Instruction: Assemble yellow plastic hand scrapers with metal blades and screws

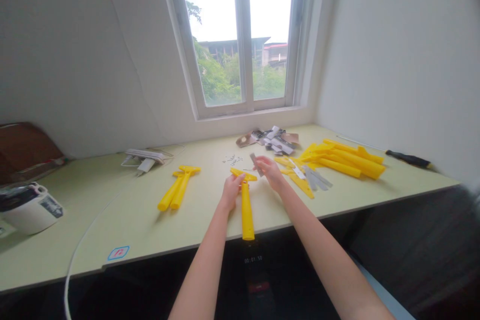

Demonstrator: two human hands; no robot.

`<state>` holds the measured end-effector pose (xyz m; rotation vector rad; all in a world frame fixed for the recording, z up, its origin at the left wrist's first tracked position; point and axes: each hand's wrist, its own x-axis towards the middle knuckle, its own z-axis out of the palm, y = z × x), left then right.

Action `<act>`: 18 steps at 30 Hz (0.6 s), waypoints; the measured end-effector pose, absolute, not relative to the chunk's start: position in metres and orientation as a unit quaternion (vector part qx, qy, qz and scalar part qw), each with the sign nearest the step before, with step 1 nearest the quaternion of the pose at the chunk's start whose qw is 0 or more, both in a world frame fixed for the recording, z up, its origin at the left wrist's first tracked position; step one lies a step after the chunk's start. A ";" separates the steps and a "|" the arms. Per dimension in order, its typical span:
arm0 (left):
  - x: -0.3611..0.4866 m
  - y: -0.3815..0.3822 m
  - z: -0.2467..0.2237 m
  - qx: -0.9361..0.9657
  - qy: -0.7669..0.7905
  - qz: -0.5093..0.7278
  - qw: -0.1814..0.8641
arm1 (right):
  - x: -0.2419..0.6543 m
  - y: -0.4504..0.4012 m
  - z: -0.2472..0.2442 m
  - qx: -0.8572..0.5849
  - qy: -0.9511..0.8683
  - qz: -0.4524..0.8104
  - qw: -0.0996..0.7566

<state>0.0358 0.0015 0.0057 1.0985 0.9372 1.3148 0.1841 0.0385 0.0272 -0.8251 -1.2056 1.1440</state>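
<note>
My left hand point(231, 192) is closed around the neck of a yellow scraper point(246, 212), just under its wide head. The handle points toward me, its end near the table's front edge. Between the fingers of my right hand point(269, 170) is a flat grey metal blade point(256, 164), held upright just right of the scraper head. A thin metal rod or pin shows between the two hands; what it is I cannot tell. Small screws point(234, 160) lie scattered beyond my hands. More grey blades point(317, 178) and flat yellow pieces point(304, 187) rest to the right.
Two yellow scrapers point(180, 187) lie at left. Yellow handles point(348, 159) are piled at right, near a black-handled screwdriver point(408, 159). Blade wrappings point(277, 141) sit toward the window. A white mug point(33, 210), a power strip point(144, 157) and a cable point(84, 237) occupy the left.
</note>
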 end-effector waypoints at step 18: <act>0.036 0.002 0.002 0.535 0.425 0.530 0.503 | 0.180 0.034 0.025 -0.382 -0.625 0.411 0.543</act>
